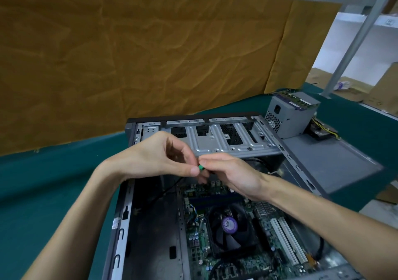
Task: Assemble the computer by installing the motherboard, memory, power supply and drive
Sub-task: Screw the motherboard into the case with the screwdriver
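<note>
Although the plug (200,167) is tiny and surely light, I judge it a fiddly thing to handle: hard green plastic, with a thin black wire (170,188) trailing down and to the left from it into the case (129,206). The left hand (155,157) pinches it between thumb tip and forefinger, the other fingers loosely curled; the right hand (232,175) meets it from the other side, thumb and forefinger closed on its right end or on the wire just behind, I cannot tell which. It is best taken by its stiff body, not by the wire, which would likely bend or pull loose.

Directly below the fingers lies the motherboard (226,243), already seated in the case, with its black fan (229,230) well under the right wrist and two white slots (286,241) further right. Just beyond the fingertips stands the grey metal drive cage (226,139), its edge close behind the plug; it crowds any move forward. Far beyond the right hand, outside the case, the power supply (290,116) sits on the loose side panel (327,159), with memory sticks (295,102) lying on top of it, so those parts are not yet fitted. All rests on a green table (43,183) against a brown paper backdrop (129,53).
</note>
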